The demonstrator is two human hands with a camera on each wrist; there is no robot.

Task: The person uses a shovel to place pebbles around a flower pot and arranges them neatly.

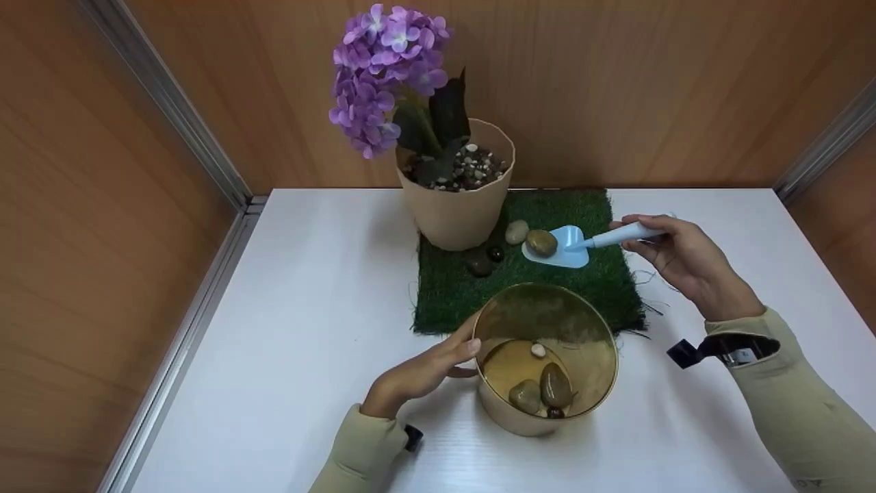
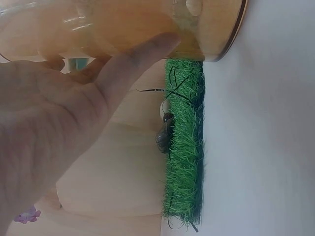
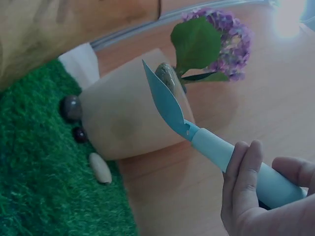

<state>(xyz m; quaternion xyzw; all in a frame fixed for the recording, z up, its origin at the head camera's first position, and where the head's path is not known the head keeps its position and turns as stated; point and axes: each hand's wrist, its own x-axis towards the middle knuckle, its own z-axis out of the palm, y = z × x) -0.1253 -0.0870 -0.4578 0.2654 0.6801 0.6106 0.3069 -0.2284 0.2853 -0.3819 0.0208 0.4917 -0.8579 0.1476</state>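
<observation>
In the head view, my left hand holds the side of a round amber see-through container, its thumb by the rim. Inside lie two large olive-brown stones, a small white stone and a small dark stone. My right hand grips the handle of a light-blue toy trowel. An olive-brown stone rests on the trowel's blade, over the green turf mat. The right wrist view shows the trowel side-on, fingers and thumb around its handle, the stone on it.
A beige pot with a purple flower stands at the mat's back left. Next to it on the mat lie a pale stone, a dark stone and a small black stone. Wooden panels border the white table.
</observation>
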